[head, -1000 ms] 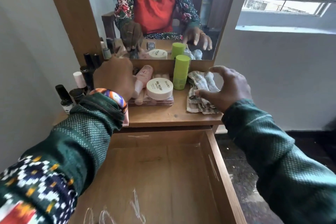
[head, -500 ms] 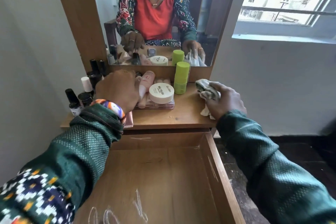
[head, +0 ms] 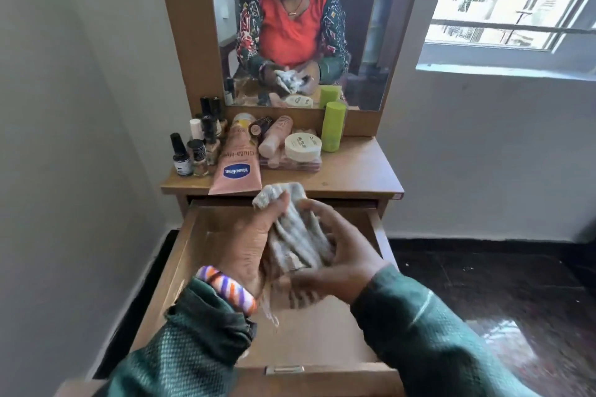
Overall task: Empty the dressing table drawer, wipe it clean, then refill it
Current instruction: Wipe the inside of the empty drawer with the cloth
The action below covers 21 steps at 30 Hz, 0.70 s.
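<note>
Both the left hand (head: pixel 254 245) and right hand (head: pixel 342 255) close around the bunched cloth (head: pixel 292 235), hiding the drawer (head: pixel 322 345) floor beneath; bare wood shows nearer, the crowded counter (head: pixel 354 171) beyond.

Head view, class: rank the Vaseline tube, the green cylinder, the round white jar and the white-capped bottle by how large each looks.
1. Vaseline tube, largest
2. Green cylinder
3. Round white jar, close to the cylinder, so that order is unsure
4. White-capped bottle, smallest, partly hidden
</note>
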### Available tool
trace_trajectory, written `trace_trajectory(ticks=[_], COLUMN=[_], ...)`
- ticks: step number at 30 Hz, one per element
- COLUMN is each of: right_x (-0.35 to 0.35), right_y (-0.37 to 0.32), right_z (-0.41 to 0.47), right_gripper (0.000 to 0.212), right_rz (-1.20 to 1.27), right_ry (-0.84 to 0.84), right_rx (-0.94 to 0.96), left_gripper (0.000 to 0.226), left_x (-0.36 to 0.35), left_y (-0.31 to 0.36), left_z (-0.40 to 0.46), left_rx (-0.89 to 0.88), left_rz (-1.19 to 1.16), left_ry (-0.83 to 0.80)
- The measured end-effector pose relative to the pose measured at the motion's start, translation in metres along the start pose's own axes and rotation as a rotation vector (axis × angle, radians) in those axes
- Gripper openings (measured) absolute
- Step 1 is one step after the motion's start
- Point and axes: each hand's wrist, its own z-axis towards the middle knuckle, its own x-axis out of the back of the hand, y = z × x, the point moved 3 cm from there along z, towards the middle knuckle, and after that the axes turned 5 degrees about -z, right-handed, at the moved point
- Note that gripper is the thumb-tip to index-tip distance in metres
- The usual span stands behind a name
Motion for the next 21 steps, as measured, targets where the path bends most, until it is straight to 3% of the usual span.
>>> trace_trajectory(ticks=[4,8,10,13,15,19,21], right_x=[0.003,0.004,0.000,-0.012,-0.018,-0.014,-0.009], right_y=[0.006,0.021,0.030,0.035,0.036,0.051,0.057], right_z=[0.011,0.022,0.024,0.028,0.029,0.037,0.037], right_gripper=[0.094,0.029,0.028,0.023,0.020,0.015,0.020], right_rz=[0.271,0.146,0.226,0.229,0.226,0.083,-0.038], right_ry=[-0.111,-0.103,-0.055,-0.026,-0.008,0.179,0.269], right_rx=[-0.253,-0.246,-0.251,-0.242,-0.302,-0.422,-0.453], left_gripper=[0.026,0.022,0.008,0.020,0.018,0.021,0.026], left_x=[0.021,0.033,0.043,0.059,0.066,0.089,0.105], left_y=[-0.010,-0.011,-0.008,-0.010,-0.008,0.015,0.030], left_z=[-0.001,0.006,0.012,0.018,0.021,0.023,0.023], left_rx=[0.073,-0.027,-0.112,-0.106,-0.224,-0.635,-0.671], left_rz=[-0.019,0.165,0.313,0.391,0.584,0.861,0.964], left_ry=[0.055,0.033,0.082,0.135,0.198,0.514,0.653])
